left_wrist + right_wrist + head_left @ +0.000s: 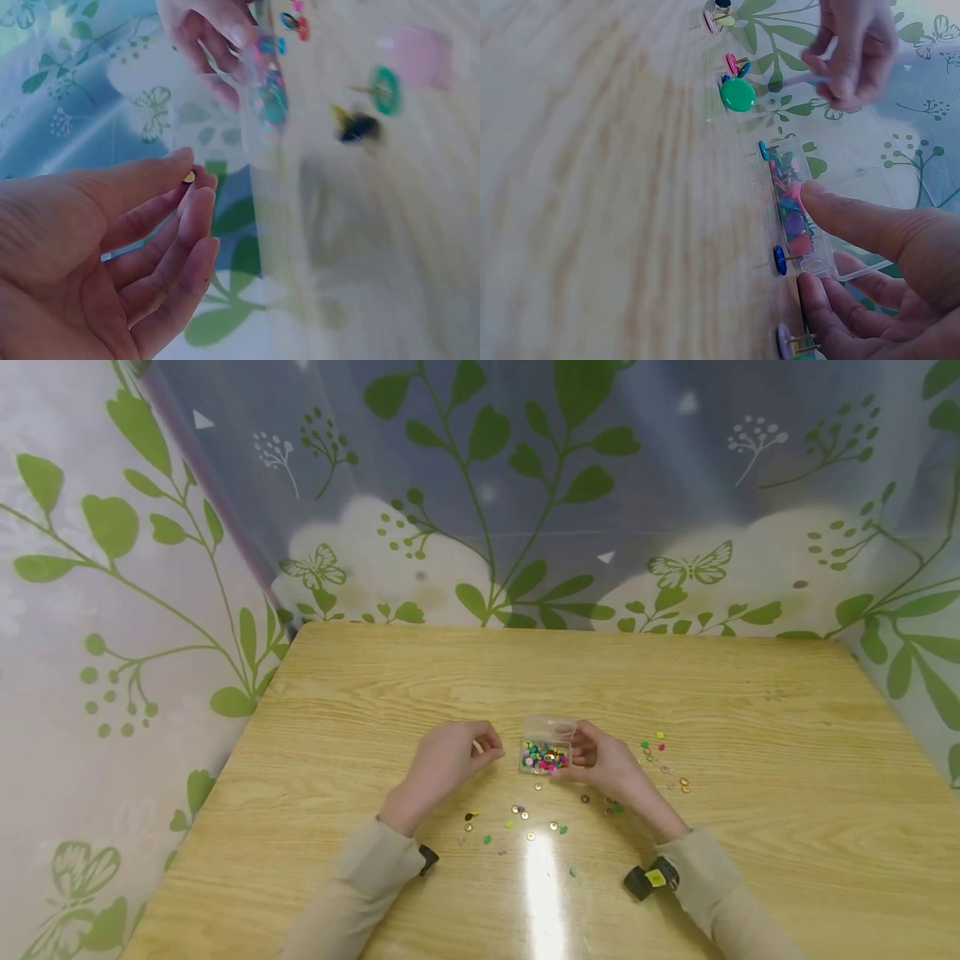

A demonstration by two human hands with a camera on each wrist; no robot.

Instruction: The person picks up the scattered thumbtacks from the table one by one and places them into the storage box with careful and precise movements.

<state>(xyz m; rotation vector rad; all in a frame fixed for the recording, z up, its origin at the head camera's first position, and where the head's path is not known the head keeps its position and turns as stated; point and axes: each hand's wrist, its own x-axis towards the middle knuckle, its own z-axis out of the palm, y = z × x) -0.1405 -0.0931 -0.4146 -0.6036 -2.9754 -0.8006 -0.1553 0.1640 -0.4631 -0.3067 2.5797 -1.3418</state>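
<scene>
Just left of the clear plastic box [550, 727], my left hand [448, 758] pinches a small gold-coloured thumbtack [190, 177] between thumb and index finger. My right hand [609, 768] grips the box by its right side, thumb at the front [907, 255]. The box's lid stands raised at the back. Inside lies a heap of multicoloured thumbtacks [543, 758]. The left fingertips are apart from the box.
Loose thumbtacks lie scattered on the wooden table [360, 693], some in front of the box and others to its right, such as a green one [739, 94]. A patterned curtain [525, 527] hangs behind the table, with patterned panels at both sides.
</scene>
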